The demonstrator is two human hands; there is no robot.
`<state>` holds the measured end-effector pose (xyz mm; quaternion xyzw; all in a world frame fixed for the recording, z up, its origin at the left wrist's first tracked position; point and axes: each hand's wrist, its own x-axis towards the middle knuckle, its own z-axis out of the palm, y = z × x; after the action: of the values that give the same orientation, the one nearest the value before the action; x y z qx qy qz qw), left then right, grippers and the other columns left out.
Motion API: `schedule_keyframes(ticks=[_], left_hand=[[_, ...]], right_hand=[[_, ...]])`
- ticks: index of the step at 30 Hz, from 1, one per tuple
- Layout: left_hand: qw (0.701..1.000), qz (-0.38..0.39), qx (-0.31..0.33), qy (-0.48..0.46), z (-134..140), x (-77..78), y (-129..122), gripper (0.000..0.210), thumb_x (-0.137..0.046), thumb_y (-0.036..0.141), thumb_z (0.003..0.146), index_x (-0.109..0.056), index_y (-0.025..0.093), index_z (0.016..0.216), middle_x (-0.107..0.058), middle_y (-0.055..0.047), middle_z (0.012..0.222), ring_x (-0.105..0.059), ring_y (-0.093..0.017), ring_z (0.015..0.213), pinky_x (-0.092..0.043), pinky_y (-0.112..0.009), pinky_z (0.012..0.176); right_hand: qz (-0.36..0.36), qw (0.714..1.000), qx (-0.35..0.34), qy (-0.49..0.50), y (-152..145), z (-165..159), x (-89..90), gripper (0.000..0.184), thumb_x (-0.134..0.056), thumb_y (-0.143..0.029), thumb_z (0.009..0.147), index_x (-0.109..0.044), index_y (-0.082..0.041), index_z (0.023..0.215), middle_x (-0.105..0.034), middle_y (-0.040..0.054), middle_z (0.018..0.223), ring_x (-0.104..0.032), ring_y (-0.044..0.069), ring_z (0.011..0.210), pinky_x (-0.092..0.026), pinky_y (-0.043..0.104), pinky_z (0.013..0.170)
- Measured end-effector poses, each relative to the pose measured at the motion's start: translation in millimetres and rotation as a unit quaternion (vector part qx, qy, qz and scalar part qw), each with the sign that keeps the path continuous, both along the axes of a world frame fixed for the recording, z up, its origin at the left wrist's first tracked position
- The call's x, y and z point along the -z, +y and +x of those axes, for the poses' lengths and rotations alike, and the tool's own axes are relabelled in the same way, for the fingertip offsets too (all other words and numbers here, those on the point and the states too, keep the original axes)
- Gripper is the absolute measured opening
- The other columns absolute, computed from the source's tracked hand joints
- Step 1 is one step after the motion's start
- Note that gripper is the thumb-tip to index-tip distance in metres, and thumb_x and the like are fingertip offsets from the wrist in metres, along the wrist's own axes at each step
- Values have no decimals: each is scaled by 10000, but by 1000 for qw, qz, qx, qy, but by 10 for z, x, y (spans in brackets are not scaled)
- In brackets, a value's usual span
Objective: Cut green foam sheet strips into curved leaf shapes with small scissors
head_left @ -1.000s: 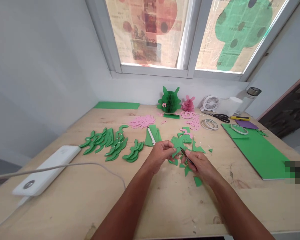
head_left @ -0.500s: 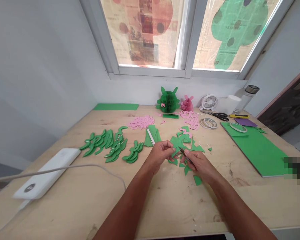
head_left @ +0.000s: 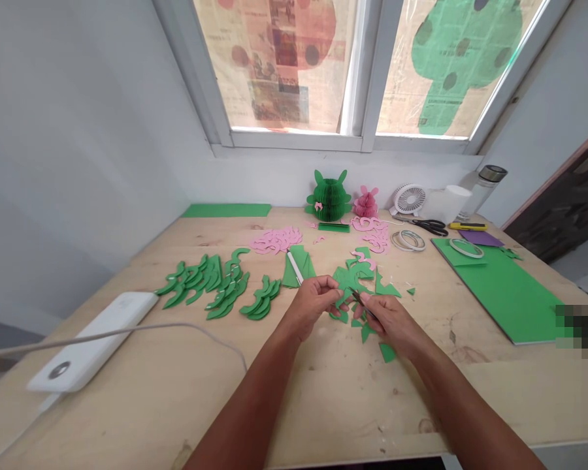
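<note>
My left hand point(head_left: 318, 299) is closed, pinching a piece of green paper point(head_left: 345, 297) between thumb and fingers. Close beside it, my right hand point(head_left: 385, 314) is wrapped around a pair of small scissors point(head_left: 357, 297), whose dark blades point at that paper; the handles are hidden in my palm. Green paper scraps point(head_left: 367, 333) lie under and around both hands. Just beyond my left hand, a white pen point(head_left: 294, 267) rests on a folded green paper piece point(head_left: 304, 258). Stacks of curved green cutouts point(head_left: 228, 297) lie to the left.
Pink cutouts point(head_left: 277, 240) lie farther back. Green point(head_left: 329, 199) and pink point(head_left: 366, 203) paper figures stand by the wall with a small fan point(head_left: 409, 199). At right are tape rolls point(head_left: 411, 241), black-handled scissors point(head_left: 431, 226) and green sheets point(head_left: 509, 300). A power bank point(head_left: 93, 339) and cable sit left.
The view has shifted very slightly. Both hands, the scissors and the paper hold almost the same positions as before.
</note>
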<state>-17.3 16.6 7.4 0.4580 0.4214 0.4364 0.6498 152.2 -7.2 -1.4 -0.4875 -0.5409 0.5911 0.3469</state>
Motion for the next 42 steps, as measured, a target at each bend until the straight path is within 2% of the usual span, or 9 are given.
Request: schedule_keyframes(ticks=[17, 42], left_hand=[[1000, -6, 2, -3, -6, 25, 18, 177, -652, 230, 596, -496, 161, 643, -600, 1, 549, -614, -155, 533, -443, -227, 460], [1000, -20, 14, -5, -35, 8, 22, 198, -672, 231, 588, -493, 163, 638, -591, 8, 539, -596, -139, 502, -431, -227, 463]], right_hand=[[-8, 1000, -1, -16, 20, -2, 1, 489, -441, -571, 811, -607, -133, 668, -254, -93, 352, -169, 58, 322, -112, 217, 358], [-2, 999, 1, -35, 17, -11, -43, 481, -467, -571, 785, -581, -139, 606, -207, -97, 363, -140, 58, 357, -90, 229, 375]])
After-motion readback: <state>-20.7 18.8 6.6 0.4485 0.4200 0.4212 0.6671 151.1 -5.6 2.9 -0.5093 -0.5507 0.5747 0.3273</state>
